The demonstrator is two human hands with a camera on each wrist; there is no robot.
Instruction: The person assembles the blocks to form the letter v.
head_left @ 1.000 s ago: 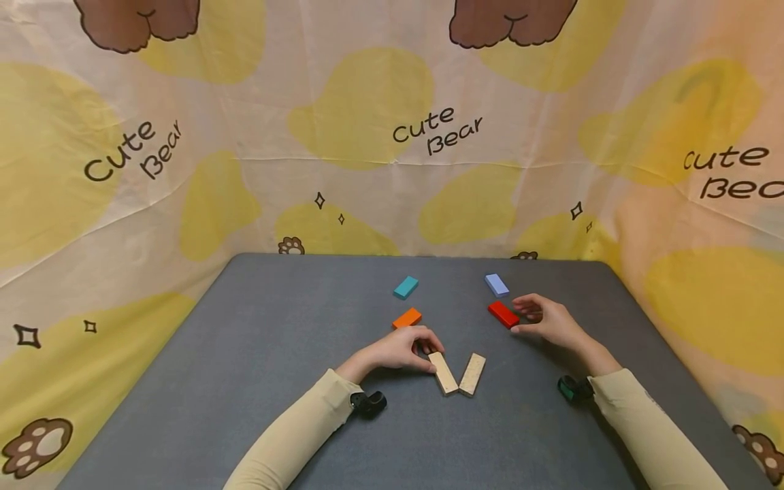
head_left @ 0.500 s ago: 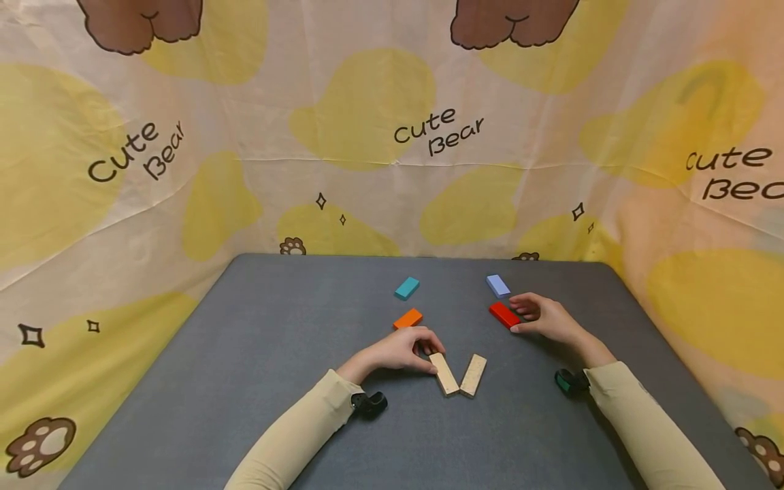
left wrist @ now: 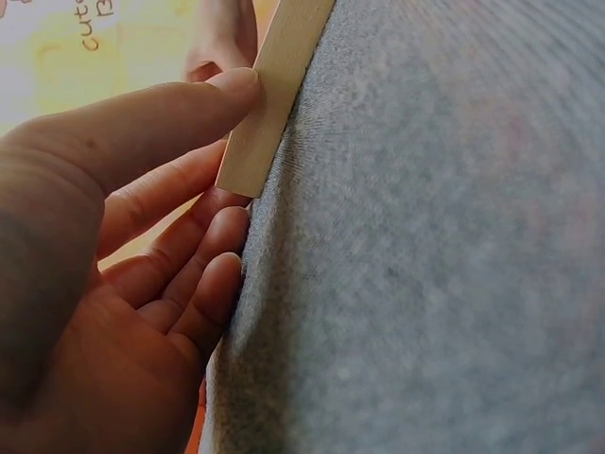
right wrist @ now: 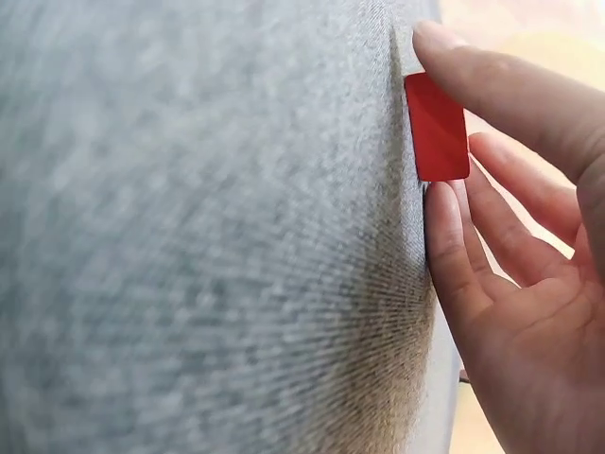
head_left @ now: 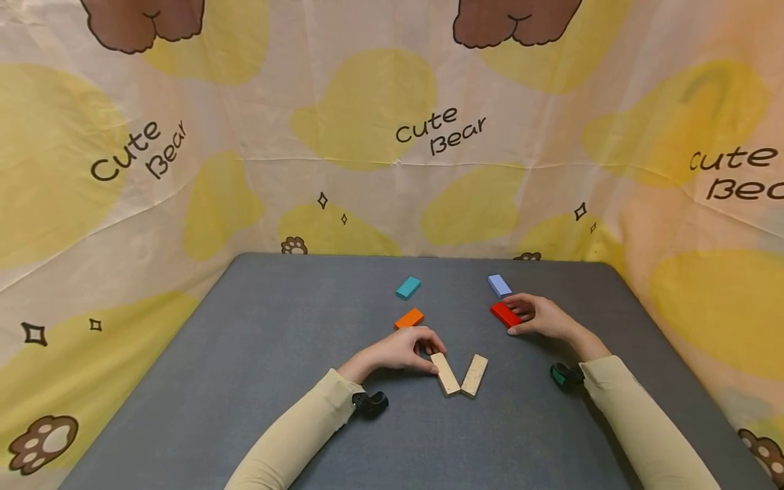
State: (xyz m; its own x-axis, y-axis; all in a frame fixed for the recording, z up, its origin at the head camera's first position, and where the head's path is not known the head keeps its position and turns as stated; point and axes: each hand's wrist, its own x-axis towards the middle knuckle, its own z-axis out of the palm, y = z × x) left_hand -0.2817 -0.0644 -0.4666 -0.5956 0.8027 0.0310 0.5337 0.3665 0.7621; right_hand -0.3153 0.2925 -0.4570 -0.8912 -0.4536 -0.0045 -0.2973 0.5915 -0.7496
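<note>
My left hand (head_left: 404, 348) pinches the far end of a plain wooden block (head_left: 445, 377) between thumb and fingers; the left wrist view shows the thumb lying on the block's side (left wrist: 274, 99). That block's near end meets a second wooden block (head_left: 474, 376), so the pair forms a V on the grey table. Farther right, my right hand (head_left: 547, 320) has its thumb and fingers around a red block (head_left: 504, 314). Seen from the right wrist, the red block's end (right wrist: 439, 128) sits between the thumb and the curled fingers, low against the table.
An orange block (head_left: 409, 318) lies just beyond my left hand, with a teal block (head_left: 407, 288) behind it. Past the red block is a lavender block (head_left: 499, 285), close to my right fingertips. A printed cloth (head_left: 367, 109) hangs around the table's far edge.
My right hand has moved slightly left and closed in on the red block from its right side. My left hand and the wooden blocks stay in place.
</note>
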